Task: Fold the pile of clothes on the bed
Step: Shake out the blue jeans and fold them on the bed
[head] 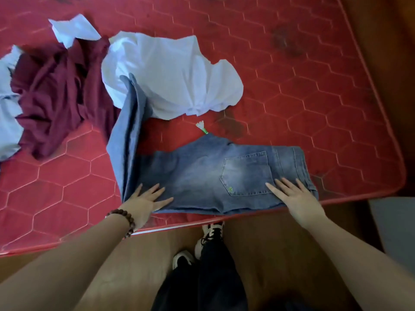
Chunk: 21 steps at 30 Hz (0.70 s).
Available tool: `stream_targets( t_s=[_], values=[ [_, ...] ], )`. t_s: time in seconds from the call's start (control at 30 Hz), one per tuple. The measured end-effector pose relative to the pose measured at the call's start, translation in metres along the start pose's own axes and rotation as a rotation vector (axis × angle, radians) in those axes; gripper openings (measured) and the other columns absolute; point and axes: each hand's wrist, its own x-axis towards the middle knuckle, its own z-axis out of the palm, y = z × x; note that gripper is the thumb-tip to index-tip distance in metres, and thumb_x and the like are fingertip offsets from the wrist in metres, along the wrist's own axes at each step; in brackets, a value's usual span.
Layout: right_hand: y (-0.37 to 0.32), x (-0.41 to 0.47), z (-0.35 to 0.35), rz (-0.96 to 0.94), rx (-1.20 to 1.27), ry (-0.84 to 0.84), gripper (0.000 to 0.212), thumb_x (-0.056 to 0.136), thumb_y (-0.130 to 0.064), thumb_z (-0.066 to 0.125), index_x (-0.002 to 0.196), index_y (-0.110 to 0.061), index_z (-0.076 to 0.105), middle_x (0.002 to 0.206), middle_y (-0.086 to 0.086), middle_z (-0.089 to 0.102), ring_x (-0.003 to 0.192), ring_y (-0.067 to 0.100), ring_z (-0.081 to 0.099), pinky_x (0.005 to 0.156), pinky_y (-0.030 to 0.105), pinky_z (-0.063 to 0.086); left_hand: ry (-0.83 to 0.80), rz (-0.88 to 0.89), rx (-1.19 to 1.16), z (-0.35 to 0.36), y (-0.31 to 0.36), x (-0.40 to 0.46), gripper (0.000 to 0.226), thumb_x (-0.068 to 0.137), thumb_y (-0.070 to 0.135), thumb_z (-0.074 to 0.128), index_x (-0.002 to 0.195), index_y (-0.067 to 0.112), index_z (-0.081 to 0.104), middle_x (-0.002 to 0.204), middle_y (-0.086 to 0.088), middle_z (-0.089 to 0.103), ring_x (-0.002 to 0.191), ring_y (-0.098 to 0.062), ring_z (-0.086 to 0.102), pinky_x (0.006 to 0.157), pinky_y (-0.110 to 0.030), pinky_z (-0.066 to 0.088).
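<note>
A pair of blue jeans lies near the front edge of the red mattress, back pocket up, with the legs bent away toward the far left. My left hand presses flat on the jeans at the bend, fingers straight. My right hand lies flat on the waistband end, fingers spread. Behind the jeans sits a crumpled white shirt. A maroon garment is heaped at the left, with pale blue cloth beside it.
A small white and green tag lies on the mattress between the jeans and the white shirt. Another pale cloth sits at the back left. The wooden floor and my shoes are below the mattress edge.
</note>
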Motion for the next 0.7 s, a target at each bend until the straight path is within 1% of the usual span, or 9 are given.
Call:
stream_targets(
  t_s=[0.1, 0.17, 0.23, 0.3, 0.33, 0.43, 0.5, 0.6, 0.7],
  values=[
    [-0.003, -0.015, 0.027, 0.131, 0.025, -0.073, 0.089, 0.095, -0.002, 0.039, 0.137, -0.034, -0.033, 0.159, 0.001, -0.018, 0.146, 0.019, -0.017, 0.117, 0.046, -0.009, -0.023, -0.026, -0.060, 0.020, 0.031, 0.006, 0.084, 0.094, 0.007, 0.041, 0.147, 0.040, -0.015, 0.151, 0.003, -0.031, 0.142, -0.022, -0.026, 0.112, -0.059, -0.006],
    [-0.010, -0.018, 0.038, 0.173, 0.068, -0.172, 0.083, 0.096, -0.006, 0.035, 0.138, -0.030, -0.032, 0.157, 0.003, -0.025, 0.145, 0.023, -0.021, 0.116, 0.049, -0.009, 0.037, -0.043, -0.077, 0.034, 0.050, 0.013, 0.062, 0.100, 0.041, 0.028, 0.150, 0.036, -0.009, 0.145, -0.002, -0.034, 0.143, -0.025, -0.024, 0.112, -0.061, -0.007],
    [-0.020, -0.016, 0.039, 0.206, 0.177, -0.185, 0.078, 0.095, -0.011, 0.036, 0.148, -0.024, -0.019, 0.158, 0.007, -0.021, 0.146, 0.026, -0.018, 0.118, 0.050, -0.006, 0.187, -0.069, -0.108, 0.039, 0.066, 0.018, 0.072, 0.092, 0.065, 0.009, 0.150, 0.027, 0.023, 0.155, -0.016, -0.006, 0.146, -0.030, 0.001, 0.111, -0.058, -0.008],
    [-0.031, -0.009, 0.036, 0.218, 0.295, -0.016, 0.067, 0.096, -0.018, 0.039, 0.153, -0.019, 0.006, 0.160, 0.010, -0.006, 0.148, 0.027, -0.007, 0.119, 0.049, -0.001, 0.305, -0.031, -0.121, 0.044, 0.079, 0.027, 0.081, 0.091, 0.067, 0.005, 0.132, 0.018, 0.056, 0.147, -0.019, 0.037, 0.138, -0.031, 0.034, 0.109, -0.056, 0.007],
    [-0.037, -0.004, 0.034, 0.204, 0.338, 0.099, 0.063, 0.096, -0.021, 0.042, 0.153, -0.018, 0.015, 0.161, 0.010, 0.000, 0.148, 0.027, -0.001, 0.119, 0.049, 0.001, 0.337, -0.024, -0.148, 0.041, 0.086, 0.032, 0.077, 0.093, 0.064, 0.007, 0.129, 0.018, 0.058, 0.144, -0.018, 0.043, 0.136, -0.030, 0.038, 0.107, -0.056, 0.013],
    [-0.062, 0.022, 0.027, 0.108, 0.391, 0.303, 0.060, 0.095, -0.021, 0.044, 0.151, -0.019, 0.022, 0.160, 0.007, 0.009, 0.148, 0.027, 0.006, 0.117, 0.050, 0.005, 0.480, 0.010, -0.240, 0.017, 0.116, 0.059, 0.062, 0.095, 0.052, 0.021, 0.138, 0.017, 0.047, 0.147, -0.016, 0.041, 0.140, -0.026, 0.030, 0.108, -0.054, 0.015],
    [-0.081, 0.047, 0.022, 0.042, 0.352, 0.344, 0.056, 0.096, -0.026, 0.033, 0.151, -0.019, 0.022, 0.160, 0.004, 0.011, 0.148, 0.025, 0.007, 0.117, 0.051, 0.006, 0.573, 0.013, -0.269, -0.006, 0.139, 0.082, 0.061, 0.093, 0.043, 0.024, 0.144, 0.013, 0.038, 0.151, -0.014, 0.035, 0.142, -0.025, 0.023, 0.116, -0.050, 0.015],
    [-0.099, 0.078, 0.026, 0.010, 0.329, 0.293, 0.062, 0.094, -0.040, 0.009, 0.152, -0.019, 0.016, 0.160, -0.002, 0.008, 0.148, 0.019, 0.003, 0.118, 0.053, 0.008, 0.631, -0.055, -0.248, -0.032, 0.163, 0.115, 0.060, 0.096, 0.039, 0.010, 0.150, 0.014, 0.002, 0.159, -0.005, 0.000, 0.144, -0.018, -0.009, 0.119, -0.045, 0.000],
    [-0.091, 0.088, 0.049, 0.051, 0.284, 0.312, 0.061, 0.097, -0.050, 0.012, 0.152, -0.024, 0.010, 0.160, -0.005, 0.007, 0.148, 0.017, 0.004, 0.118, 0.053, 0.006, 0.564, -0.211, -0.238, -0.025, 0.157, 0.134, 0.059, 0.097, 0.047, 0.004, 0.149, 0.027, -0.014, 0.157, 0.004, -0.020, 0.145, -0.019, -0.018, 0.116, -0.053, -0.007]
  ],
)
